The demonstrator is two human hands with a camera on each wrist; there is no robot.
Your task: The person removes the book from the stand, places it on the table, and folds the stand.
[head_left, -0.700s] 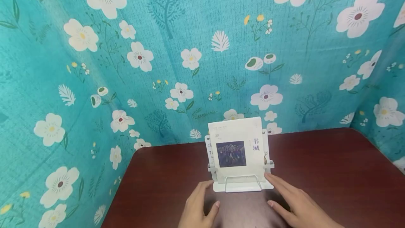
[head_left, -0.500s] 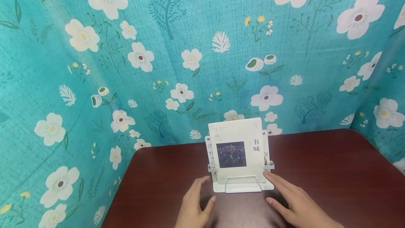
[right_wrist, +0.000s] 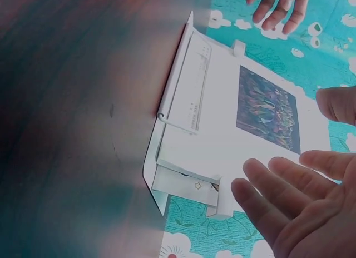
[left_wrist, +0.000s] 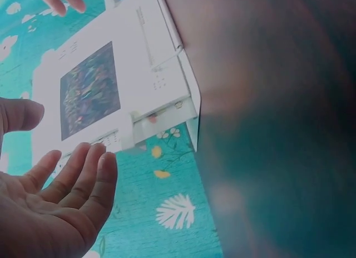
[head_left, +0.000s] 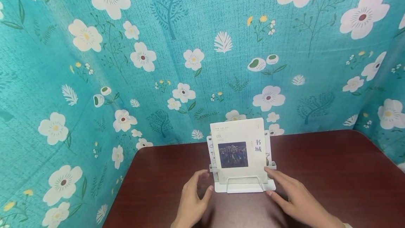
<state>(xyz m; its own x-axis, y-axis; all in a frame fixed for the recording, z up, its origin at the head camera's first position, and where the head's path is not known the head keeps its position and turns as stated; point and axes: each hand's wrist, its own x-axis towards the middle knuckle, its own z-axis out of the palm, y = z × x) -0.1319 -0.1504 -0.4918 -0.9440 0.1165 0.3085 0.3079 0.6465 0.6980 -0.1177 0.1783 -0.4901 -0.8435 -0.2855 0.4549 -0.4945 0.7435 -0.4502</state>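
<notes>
A white book (head_left: 254,164) with a dark picture on its cover leans upright on a white book stand (head_left: 220,187). A wire holder (head_left: 243,177) crosses the book's lower front, and small side clips (head_left: 212,168) stick out left and right. To the left of the stand is my left hand (head_left: 191,198), its fingers loosely bent and apart from the thumb, with nothing in it. My right hand (head_left: 295,198) reaches to the right side, its fingertips close by the book's lower right edge. Both palms face the book, as the left wrist and right wrist views show.
The stand rests on a dark red-brown table (head_left: 171,171). Behind and to the left hangs a teal cloth (head_left: 202,69) printed with white flowers. Part of a printed white board (head_left: 210,147) shows behind the book.
My left hand has moved a little up and left, away from the stand's lower corner. My right fingertips have risen slightly along the book's right edge. The book and stand stay in place.
</notes>
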